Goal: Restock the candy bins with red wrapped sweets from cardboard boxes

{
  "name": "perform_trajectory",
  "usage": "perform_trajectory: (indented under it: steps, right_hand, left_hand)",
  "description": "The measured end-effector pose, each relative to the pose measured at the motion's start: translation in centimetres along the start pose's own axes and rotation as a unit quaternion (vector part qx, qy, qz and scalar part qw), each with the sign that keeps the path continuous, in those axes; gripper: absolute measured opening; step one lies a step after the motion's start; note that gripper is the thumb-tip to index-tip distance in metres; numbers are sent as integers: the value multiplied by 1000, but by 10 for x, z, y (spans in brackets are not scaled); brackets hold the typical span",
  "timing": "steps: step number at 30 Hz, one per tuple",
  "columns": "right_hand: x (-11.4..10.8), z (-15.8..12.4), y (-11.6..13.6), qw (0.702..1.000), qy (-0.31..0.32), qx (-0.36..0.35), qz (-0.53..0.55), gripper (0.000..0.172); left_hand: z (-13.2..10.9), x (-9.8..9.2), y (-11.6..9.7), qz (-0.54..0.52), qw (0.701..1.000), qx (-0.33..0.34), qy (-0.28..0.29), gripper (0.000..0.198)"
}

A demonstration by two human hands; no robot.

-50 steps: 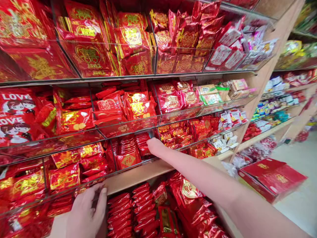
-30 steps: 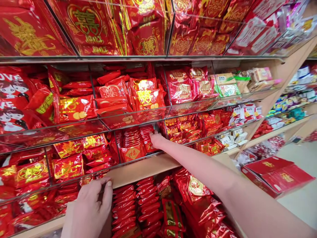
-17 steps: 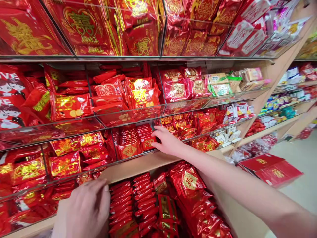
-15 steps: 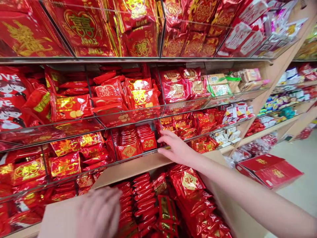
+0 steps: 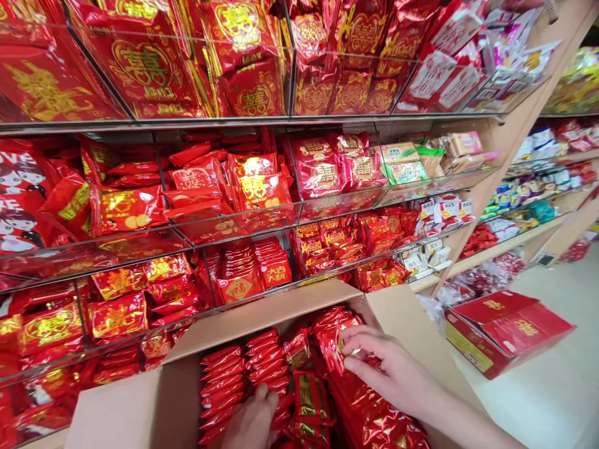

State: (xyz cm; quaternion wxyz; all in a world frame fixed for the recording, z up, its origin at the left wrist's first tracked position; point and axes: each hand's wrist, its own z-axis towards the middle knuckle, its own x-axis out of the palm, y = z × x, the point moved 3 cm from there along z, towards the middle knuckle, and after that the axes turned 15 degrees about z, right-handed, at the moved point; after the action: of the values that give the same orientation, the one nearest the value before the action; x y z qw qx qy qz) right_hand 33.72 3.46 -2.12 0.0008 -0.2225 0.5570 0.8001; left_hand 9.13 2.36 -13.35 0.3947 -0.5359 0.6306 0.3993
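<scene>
An open cardboard box [image 5: 140,402] sits just below me, packed with red foil snack packets [image 5: 234,380]. My right hand [image 5: 390,371] reaches into the box's right side, its fingers and thumb closed round a shiny red packet [image 5: 334,346]. At the bottom edge of the view, my left hand [image 5: 250,424] lies on the stacked slim packets in the middle of the box. Its fingers are mostly out of sight.
Behind the box rise shelves with clear dividers [image 5: 294,249], full of red and gold packets. One bin holds small stacked packs [image 5: 253,271]. Red flat boxes [image 5: 508,324] sit on a low ledge at the right, with pale floor [image 5: 552,399] beyond.
My right hand has drawn back from the shelf bin down into the box and closed on a packet. My left hand has moved from the box flap into the box.
</scene>
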Motion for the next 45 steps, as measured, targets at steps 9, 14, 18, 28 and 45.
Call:
perform_trajectory:
  steps: [9, 14, 18, 28, 45]
  right_hand:
    - [11, -9, 5, 999, 10, 1, 46, 9]
    - [8, -29, -3, 998, 13, 41, 53, 11]
    - [3, -43, -6, 998, 3, 46, 43, 12]
    - [56, -22, 17, 988, -57, 55, 133, 31]
    - [90, 2, 10, 926, -146, 6, 349, 31]
  left_hand:
    - [-6, -22, -28, 50, 999, -14, -16, 40]
    - [-3, -17, -10, -12, 1000, -13, -22, 15]
    - [-8, -20, 4, -77, 995, -29, -55, 9]
    - [-68, -82, 11, -605, 796, 8, 23, 34]
    - [-72, -69, -20, -562, 725, -136, -375, 40]
